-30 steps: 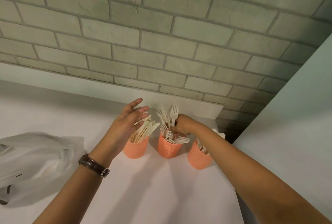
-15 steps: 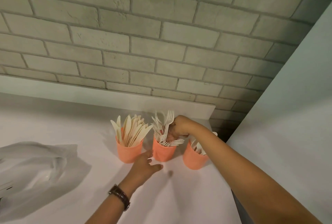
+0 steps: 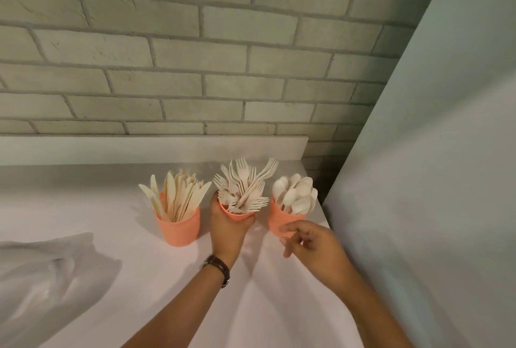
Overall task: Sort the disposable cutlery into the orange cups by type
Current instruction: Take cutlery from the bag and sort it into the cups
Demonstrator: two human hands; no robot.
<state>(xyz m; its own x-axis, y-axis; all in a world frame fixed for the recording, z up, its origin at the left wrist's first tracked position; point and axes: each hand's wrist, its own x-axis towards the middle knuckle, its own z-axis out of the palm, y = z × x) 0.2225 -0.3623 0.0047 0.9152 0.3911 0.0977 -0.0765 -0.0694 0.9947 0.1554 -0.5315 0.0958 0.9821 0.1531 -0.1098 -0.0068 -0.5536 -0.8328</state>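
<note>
Standing upright in a row near the back right corner of the white bench (image 3: 145, 297): three orange cups, close together. Holding knives (image 3: 178, 194), blades up and fanning out, in the left cup (image 3: 180, 232). Holding forks (image 3: 245, 183), tines up and some leaning across one another, in the middle cup (image 3: 237, 215). Holding spoons (image 3: 296, 194), bowls up, in the right cup (image 3: 279, 218), just beside the pale panel (image 3: 432, 180) on the right.

Wrapping the left grip (image 3: 227, 229) round the middle cup from the near side, thumb lying on the cup's left wall, fingers curling round its right wall, clamping on it just under the rim. Wearing a dark-strapped watch (image 3: 219, 265) on that wrist.

Hovering the right grip (image 3: 315, 241) low in front of the right cup, fingers slack and slightly apart, clamping on nothing. Fingertips blurring against the cup's lower wall, impossible to tell whether touching it.

Lying crumpled at the left edge of the bench, well apart from the cups: a clear plastic bag (image 3: 42, 278). Running behind everything: a grey brick wall (image 3: 195, 54) above a white upstand (image 3: 139, 149).
</note>
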